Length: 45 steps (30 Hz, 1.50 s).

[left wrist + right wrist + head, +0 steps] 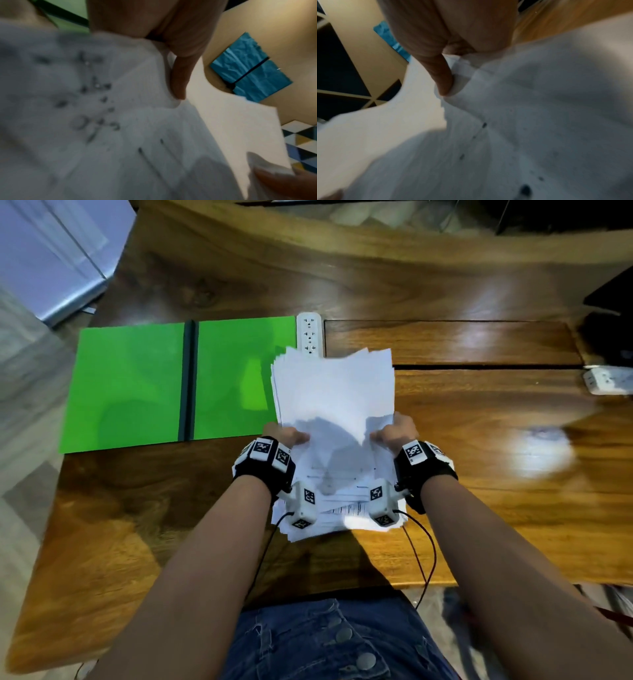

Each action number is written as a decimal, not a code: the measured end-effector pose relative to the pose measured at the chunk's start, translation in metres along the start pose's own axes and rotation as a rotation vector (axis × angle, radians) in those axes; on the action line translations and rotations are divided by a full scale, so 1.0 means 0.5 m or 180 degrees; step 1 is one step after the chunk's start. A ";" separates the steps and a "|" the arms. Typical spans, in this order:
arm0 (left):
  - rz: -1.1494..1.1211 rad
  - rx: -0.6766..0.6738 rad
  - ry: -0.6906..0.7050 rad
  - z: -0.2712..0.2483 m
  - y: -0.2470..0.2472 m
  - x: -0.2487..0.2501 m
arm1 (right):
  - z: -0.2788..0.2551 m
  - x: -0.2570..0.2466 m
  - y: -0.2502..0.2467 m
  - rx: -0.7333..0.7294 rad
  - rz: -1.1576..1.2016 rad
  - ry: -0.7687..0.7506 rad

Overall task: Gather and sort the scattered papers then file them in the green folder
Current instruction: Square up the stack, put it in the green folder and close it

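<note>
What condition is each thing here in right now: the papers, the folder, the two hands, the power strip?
Stack of papers: gathered, edges uneven, held up by both sides.
Green folder: open flat on the table, no papers in it.
Left hand: grips the stack.
Right hand: grips the stack.
Power strip: nothing plugged in.

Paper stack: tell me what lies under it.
Under the paper stack, gripped by left hand and right hand, show the table, the folder's right edge and a power strip's end. Anything else beneath is covered.

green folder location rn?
In the head view, the open green folder lies flat on the wooden table, left of the white paper stack gripped by the left hand and right hand, beside the white power strip.
</note>
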<state>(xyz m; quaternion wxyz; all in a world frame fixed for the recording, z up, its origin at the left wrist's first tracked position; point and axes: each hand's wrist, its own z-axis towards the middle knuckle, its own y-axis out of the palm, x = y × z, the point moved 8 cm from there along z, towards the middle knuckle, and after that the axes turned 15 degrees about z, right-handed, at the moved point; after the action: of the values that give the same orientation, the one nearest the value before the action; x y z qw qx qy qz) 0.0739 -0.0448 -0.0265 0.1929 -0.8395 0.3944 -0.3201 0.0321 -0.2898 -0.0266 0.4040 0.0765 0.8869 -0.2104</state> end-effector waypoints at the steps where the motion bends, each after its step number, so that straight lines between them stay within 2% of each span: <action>1: -0.0440 0.0209 0.0164 -0.003 -0.010 0.024 | -0.006 -0.029 -0.019 0.0060 0.0199 -0.0221; 4: -0.1313 0.0822 0.0801 -0.040 -0.056 0.117 | -0.017 -0.136 -0.090 0.0160 0.0761 -0.1074; 6: -0.1397 0.1147 0.1283 -0.082 -0.086 0.188 | -0.031 -0.197 -0.136 0.0248 0.1062 -0.1443; 9: -0.1339 0.1558 0.1623 -0.121 -0.109 0.239 | -0.043 -0.239 -0.180 0.0307 0.1460 -0.1674; 12: -0.1638 0.1721 0.1764 -0.133 -0.108 0.256 | -0.041 -0.244 -0.197 0.0154 0.1628 -0.1869; 15: -0.1953 0.1570 0.1844 -0.137 -0.099 0.260 | -0.034 -0.224 -0.204 -0.0143 0.2048 -0.1831; 20: -0.2454 0.1252 0.2058 -0.115 -0.049 0.243 | -0.024 -0.181 -0.188 -0.0286 0.2528 -0.1488; 26: -0.2831 0.1096 0.1856 -0.079 -0.014 0.223 | -0.010 -0.175 -0.171 -0.0181 0.2593 -0.1422; 35: -0.2883 0.1062 0.1570 -0.044 0.007 0.198 | -0.016 -0.165 -0.159 0.0012 0.2433 -0.1644; 37: -0.2735 0.1077 0.1599 -0.050 0.004 0.190 | -0.033 -0.189 -0.186 0.0091 0.2335 -0.1962; 40: -0.2537 0.1072 0.1704 -0.050 -0.010 0.187 | -0.085 -0.299 -0.239 0.0052 0.1735 -0.2838; 43: -0.2303 0.1080 0.1929 -0.062 -0.041 0.210 | -0.163 -0.430 -0.260 0.0189 0.0351 -0.3839; 45: -0.2227 0.1115 0.2026 -0.072 -0.060 0.226 | -0.185 -0.479 -0.226 -0.0065 -0.0874 -0.3878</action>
<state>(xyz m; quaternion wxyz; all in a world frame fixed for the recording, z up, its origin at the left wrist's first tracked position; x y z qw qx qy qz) 0.1199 -0.1179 0.0602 0.0822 -0.7373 0.0689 -0.6670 0.0931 -0.3429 0.2421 0.8073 -0.1758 0.5009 -0.2578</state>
